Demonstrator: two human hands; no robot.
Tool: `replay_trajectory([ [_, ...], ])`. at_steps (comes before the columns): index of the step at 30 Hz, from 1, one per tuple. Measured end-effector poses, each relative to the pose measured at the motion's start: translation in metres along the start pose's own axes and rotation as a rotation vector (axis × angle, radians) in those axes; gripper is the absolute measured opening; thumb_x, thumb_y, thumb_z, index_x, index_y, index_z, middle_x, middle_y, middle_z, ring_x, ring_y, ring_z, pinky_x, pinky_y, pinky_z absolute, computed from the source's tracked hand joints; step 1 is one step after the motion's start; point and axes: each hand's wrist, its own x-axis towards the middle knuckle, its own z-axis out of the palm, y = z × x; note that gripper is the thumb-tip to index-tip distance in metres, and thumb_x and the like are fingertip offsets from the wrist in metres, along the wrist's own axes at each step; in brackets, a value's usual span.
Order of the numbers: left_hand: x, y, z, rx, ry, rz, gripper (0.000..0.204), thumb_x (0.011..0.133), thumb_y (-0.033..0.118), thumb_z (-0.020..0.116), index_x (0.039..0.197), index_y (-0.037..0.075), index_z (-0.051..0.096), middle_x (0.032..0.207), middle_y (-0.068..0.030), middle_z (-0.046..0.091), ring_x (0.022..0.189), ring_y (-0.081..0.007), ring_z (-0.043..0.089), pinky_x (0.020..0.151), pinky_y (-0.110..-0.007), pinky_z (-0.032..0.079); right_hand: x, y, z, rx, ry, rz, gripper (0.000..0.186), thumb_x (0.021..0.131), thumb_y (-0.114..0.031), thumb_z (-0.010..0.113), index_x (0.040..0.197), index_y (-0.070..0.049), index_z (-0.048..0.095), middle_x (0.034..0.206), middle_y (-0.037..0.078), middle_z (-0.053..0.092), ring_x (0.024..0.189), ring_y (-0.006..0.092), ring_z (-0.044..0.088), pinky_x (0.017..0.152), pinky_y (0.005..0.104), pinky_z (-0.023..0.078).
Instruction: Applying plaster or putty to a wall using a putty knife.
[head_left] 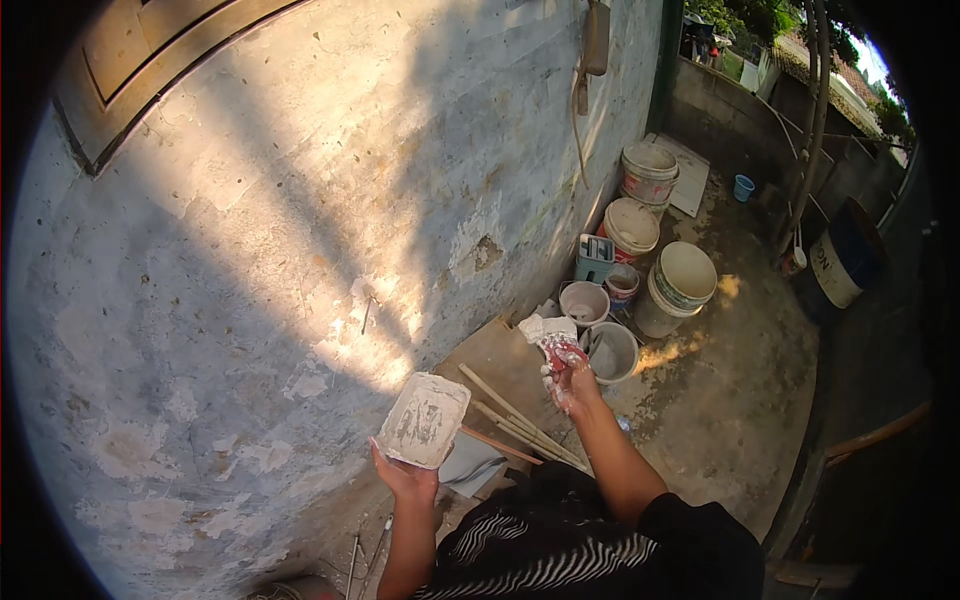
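Leftward, a patchy, peeling wall [250, 270] stood partly sunlit. Close by, the left hand [408, 482] gripped a paste-smeared tray [425, 420], its fingers mostly hidden underneath. Sticks [525, 420] lay below. The right hand [572, 385] clamped its fingers on a caked scraper [547, 330]; pails [662, 312] stood past it, on stained floor [740, 400].

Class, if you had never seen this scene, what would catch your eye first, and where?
Probably the partly sunlit wall filling the left and upper middle. Then, at lower centre, the left hand holding a paste-smeared tray and, to its right, the right hand gripping a white-coated tool. Beyond them, buckets cluster right of centre, near the wall's foot.
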Motion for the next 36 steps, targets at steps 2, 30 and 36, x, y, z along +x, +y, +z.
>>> replay_trajectory([
  [2,0.008,-0.007,0.012,0.051,0.015,0.001,0.078,0.090,0.068,0.028,0.142,0.010,0.037,0.143,-0.0141,0.043,0.124,-0.0410,0.048,0.086,-0.063,0.043,0.027,-0.007,-0.013,-0.001,-0.054,-0.052,0.019,0.091,-0.018,0.053,0.107,-0.010,0.060,0.083,0.004,0.066,0.069,0.0204,0.065,0.059,0.0334,0.052],
  [30,0.074,-0.052,0.025,0.098,0.329,0.166,0.078,0.088,0.070,0.031,0.143,0.015,0.037,0.143,-0.0128,0.043,0.125,-0.0419,0.045,0.088,-0.067,0.038,0.392,-0.065,0.031,-0.038,0.390,0.071,0.015,0.095,-0.006,0.039,0.104,-0.002,0.049,0.093,0.010,0.057,0.081,0.0225,0.061,0.075,0.0397,0.058],
  [36,0.087,-0.052,0.015,0.103,0.337,0.189,0.077,0.087,0.071,0.033,0.142,0.017,0.037,0.143,-0.0112,0.043,0.125,-0.0403,0.046,0.090,-0.066,0.036,0.396,-0.072,0.040,0.021,0.413,0.087,0.018,0.095,-0.011,0.038,0.102,-0.003,0.053,0.090,0.011,0.060,0.073,0.0211,0.061,0.065,0.0350,0.058],
])
